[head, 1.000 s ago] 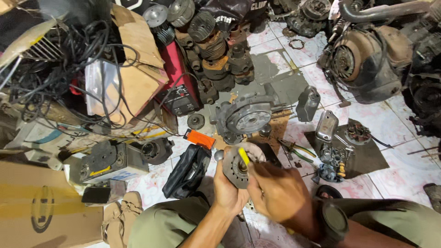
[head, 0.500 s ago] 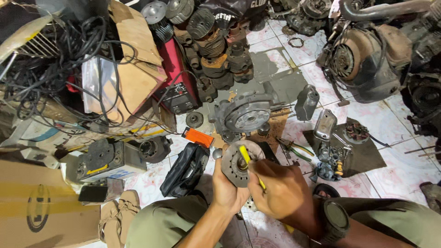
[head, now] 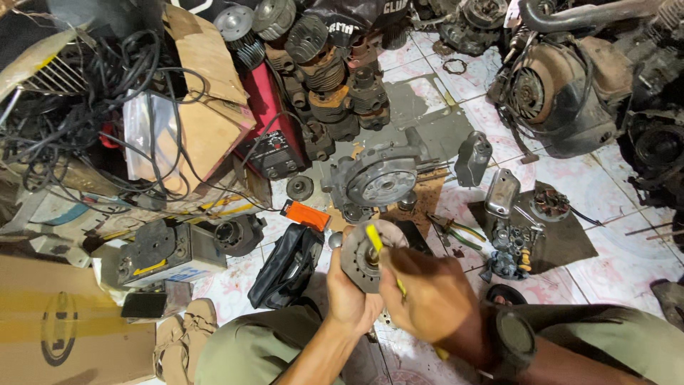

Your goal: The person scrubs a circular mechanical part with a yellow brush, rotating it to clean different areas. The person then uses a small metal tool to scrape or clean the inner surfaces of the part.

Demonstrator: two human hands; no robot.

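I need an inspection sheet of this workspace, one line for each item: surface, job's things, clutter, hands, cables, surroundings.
Surface: tiled floor, stained, partly covered by a dark mat.
Job's things: round metal part; yellow tool at its centre.
Clutter: engine case, cylinders, pliers, small parts, black bag, sandals.
Hands: left hand holds the part; right hand holds the tool.
Cables: black tangle over cardboard boxes.
Surroundings: engine at right.

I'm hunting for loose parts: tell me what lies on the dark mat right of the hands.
On the dark mat lie a round wired part and a heap of small metal fittings. Whatever is beneath the heap is covered.
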